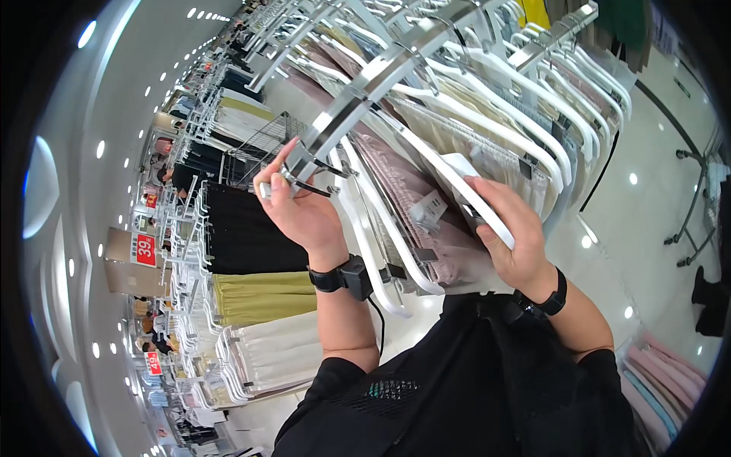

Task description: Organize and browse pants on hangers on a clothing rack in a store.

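At the near end of a metal rail (335, 126), my left hand (298, 209) has its index finger raised along the rail's tip, the other fingers bent near black hanger hooks. My right hand (512, 232) is wrapped round the end of a white hanger (449, 175), thumb below and fingers above. Between the hands hang pink trousers (392, 171) with a white tag (428, 209). Two more white hangers (369, 251) hang below my left hand. Cream trousers (487, 145) on white hangers lie beyond my right hand.
Racks on the left hold black garments (244, 228), yellow-green garments (263, 297) and white trousers (278, 352). A wire basket (266, 145) is behind my left hand. Red price signs (143, 249) stand further left. A wheeled rack (681, 206) is at the right, pink clothes (666, 369) at the lower right.
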The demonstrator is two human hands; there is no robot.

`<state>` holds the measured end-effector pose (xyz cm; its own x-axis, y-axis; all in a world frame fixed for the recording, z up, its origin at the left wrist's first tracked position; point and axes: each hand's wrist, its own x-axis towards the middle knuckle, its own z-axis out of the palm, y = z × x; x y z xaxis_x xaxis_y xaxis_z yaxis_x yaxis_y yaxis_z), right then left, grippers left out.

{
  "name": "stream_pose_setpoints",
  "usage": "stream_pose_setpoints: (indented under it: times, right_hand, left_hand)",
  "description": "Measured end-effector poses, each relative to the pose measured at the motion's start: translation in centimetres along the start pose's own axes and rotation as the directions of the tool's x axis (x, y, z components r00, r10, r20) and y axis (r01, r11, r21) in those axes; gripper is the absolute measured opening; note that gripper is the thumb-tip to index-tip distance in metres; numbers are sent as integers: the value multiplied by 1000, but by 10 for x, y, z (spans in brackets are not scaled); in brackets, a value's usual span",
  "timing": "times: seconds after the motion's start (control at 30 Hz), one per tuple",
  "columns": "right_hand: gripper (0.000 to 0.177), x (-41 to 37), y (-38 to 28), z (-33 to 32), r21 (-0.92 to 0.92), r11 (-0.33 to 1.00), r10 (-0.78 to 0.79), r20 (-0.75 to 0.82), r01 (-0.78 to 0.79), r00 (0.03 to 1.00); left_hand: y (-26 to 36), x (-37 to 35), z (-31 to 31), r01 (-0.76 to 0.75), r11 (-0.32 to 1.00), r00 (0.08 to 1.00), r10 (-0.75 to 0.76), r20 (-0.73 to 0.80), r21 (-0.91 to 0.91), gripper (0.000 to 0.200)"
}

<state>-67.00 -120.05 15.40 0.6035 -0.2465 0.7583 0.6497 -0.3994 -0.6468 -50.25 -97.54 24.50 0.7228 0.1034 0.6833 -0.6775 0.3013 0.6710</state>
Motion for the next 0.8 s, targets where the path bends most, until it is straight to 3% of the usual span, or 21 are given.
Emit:
stream_pose_setpoints:
  times: [0.13,0.2,0.27,0.33,0.53,0.63,0.7,0.73,0.8]
  right_hand:
    - [49,1,-7,-7,-27,1000,15,85,-13,996]
    - [54,0,-12,-9,-49,998,53,113,-47,992]
    - [68,-1,-10,-11,-62,998,35,140,-26,989]
    - [72,-2,-14,-14,-55,998,26,135,-19,991]
    - [72,3,-18,-28,-83,996,-20,159,33,987]
    - [63,11,-25,-40,-100,987,-115,136,130,984]
    - [49,19,-24,-52,-271,929,-256,13,250,967]
    - [49,24,-23,-56,-272,927,-263,21,259,964]
    - [38,35,-20,-64,-560,781,-376,-71,275,924]
  left_hand:
    - [4,-1,4,18,998,999,-16,28,-64,17]
    - [2,0,4,-24,1000,1000,24,17,-15,27]
    - [0,0,4,-9,1000,1000,9,14,-21,23]
    - [-2,3,-2,-21,998,1000,22,13,-64,22]
    - [0,-1,1,8,998,1000,-6,28,-65,19]
    - [2,-2,1,17,996,999,-13,50,-83,17]
    - [2,0,2,21,996,999,-17,48,-86,17]
    - [3,-1,2,34,996,999,-31,41,-80,16]
    - [7,-2,4,54,996,998,-52,29,-77,16]
